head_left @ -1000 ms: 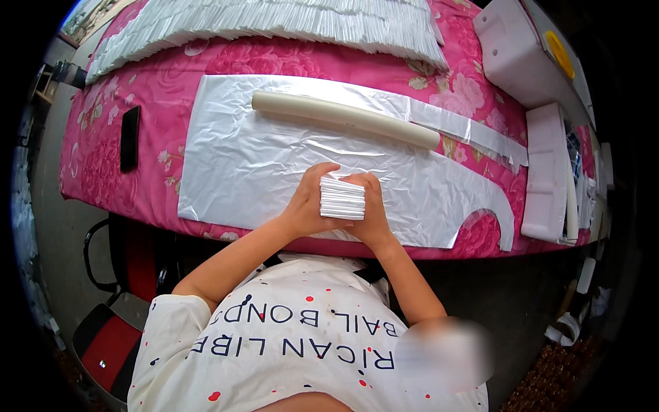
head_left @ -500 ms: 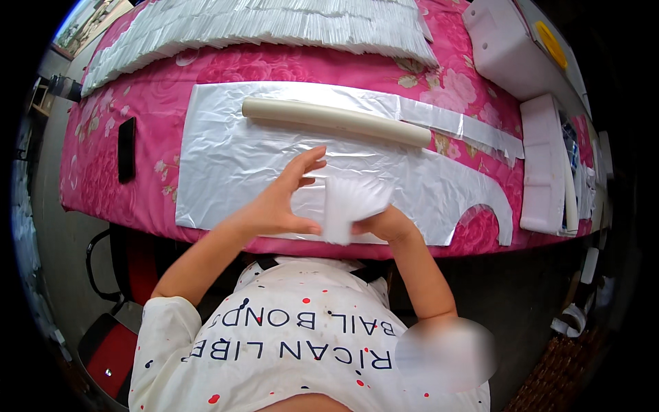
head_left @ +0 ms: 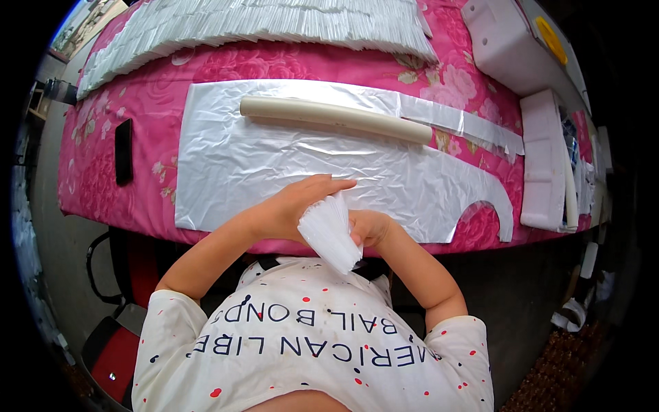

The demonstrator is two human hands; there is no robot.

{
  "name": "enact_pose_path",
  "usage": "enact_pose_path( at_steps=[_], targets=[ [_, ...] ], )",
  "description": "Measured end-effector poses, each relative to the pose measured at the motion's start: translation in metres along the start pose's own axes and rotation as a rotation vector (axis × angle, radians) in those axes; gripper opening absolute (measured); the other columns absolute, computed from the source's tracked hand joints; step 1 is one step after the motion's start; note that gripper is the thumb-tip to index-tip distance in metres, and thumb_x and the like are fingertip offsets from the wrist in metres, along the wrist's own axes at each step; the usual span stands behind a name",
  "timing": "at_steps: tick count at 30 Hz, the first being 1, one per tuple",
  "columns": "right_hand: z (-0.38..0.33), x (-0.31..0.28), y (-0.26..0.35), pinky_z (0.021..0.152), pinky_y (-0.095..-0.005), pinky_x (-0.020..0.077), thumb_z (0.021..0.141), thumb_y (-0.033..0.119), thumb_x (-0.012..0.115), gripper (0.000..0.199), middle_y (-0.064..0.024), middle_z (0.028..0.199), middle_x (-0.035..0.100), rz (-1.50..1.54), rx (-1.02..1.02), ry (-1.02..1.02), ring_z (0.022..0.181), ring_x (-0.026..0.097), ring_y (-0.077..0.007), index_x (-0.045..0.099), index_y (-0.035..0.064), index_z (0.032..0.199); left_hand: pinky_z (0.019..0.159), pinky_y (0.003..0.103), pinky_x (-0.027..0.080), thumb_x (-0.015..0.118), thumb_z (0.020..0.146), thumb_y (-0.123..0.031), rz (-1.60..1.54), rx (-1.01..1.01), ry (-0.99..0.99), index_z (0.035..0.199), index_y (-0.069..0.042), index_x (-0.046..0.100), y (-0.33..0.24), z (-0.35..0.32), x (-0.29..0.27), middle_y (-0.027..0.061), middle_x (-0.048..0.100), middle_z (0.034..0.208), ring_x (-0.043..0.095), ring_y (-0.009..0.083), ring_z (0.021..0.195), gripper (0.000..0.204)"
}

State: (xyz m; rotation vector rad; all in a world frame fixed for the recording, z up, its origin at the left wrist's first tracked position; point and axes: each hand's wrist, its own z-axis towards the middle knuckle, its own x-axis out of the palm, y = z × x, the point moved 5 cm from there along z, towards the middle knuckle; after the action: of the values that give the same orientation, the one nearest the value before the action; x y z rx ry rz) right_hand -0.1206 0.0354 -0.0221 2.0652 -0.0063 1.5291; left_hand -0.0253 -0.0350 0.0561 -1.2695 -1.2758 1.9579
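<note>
A stack of thin white plastic sheets [head_left: 329, 233] is held at the near table edge, fanned and tilted down toward my chest. My right hand [head_left: 369, 226] grips it from the right side. My left hand [head_left: 292, 206] lies over its top with the fingers stretched flat to the right. Both hands hover over the near edge of a large clear plastic sheet [head_left: 274, 165] spread on the pink floral tablecloth [head_left: 137, 103].
A cream tube [head_left: 335, 118] lies across the far part of the clear sheet. A long row of white folded pieces [head_left: 254, 20] runs along the far edge. A black phone [head_left: 123, 151] lies at left. White foam blocks [head_left: 542, 158] sit at right.
The stack, first held square and upright between both hands, has been fanned and tipped downward toward my body. My left hand moved from its side to over its top.
</note>
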Motion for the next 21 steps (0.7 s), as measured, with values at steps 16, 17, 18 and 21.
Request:
enact_pose_path(
  at_steps=[16,17,18,21],
  targets=[
    [-0.022,0.002,0.031,0.089,-0.04,0.04,0.055,0.015,0.074,0.069,-0.014,0.111,0.055,-1.627,-0.73,-0.951,0.102,0.05,-0.0334,0.049,0.0033,0.118,0.087,0.033,0.041,0.075,0.054,-0.001,0.042,-0.112,-0.3,0.091,-0.009,0.051,0.075,-0.013,0.002,0.0058,0.056,0.09,0.056,0.0251,0.086,0.045],
    [-0.021,0.005,0.034,0.088,-0.0399,0.0406,0.056,0.012,0.072,0.065,-0.0138,0.11,0.055,-1.633,-0.752,-0.937,0.1,0.051,-0.0334,0.05,0.003,0.116,0.083,0.034,0.041,0.076,0.053,-0.003,0.032,-0.114,-0.3,0.092,-0.009,0.051,0.076,-0.012,0.002,0.0067,0.055,0.09,0.054,0.0267,0.086,0.046],
    [-0.02,0.008,0.035,0.086,-0.0399,0.0411,0.056,0.01,0.07,0.061,-0.0136,0.108,0.056,-1.639,-0.775,-0.923,0.099,0.052,-0.0333,0.052,0.0026,0.114,0.079,0.035,0.041,0.077,0.053,-0.005,0.023,-0.116,-0.301,0.093,-0.01,0.052,0.079,-0.013,0.003,0.0075,0.054,0.09,0.052,0.0283,0.086,0.048],
    [-0.018,0.005,0.03,0.082,-0.0396,0.0429,0.061,0.006,0.062,0.048,-0.0149,0.105,0.058,-1.656,-0.805,-0.921,0.094,0.054,-0.0331,0.056,0.001,0.108,0.078,0.037,0.041,0.08,0.051,-0.012,0.073,-0.115,-0.25,0.098,-0.01,0.053,0.08,-0.016,0.003,0.009,0.053,0.092,0.05,0.0305,0.089,0.055]
  ],
)
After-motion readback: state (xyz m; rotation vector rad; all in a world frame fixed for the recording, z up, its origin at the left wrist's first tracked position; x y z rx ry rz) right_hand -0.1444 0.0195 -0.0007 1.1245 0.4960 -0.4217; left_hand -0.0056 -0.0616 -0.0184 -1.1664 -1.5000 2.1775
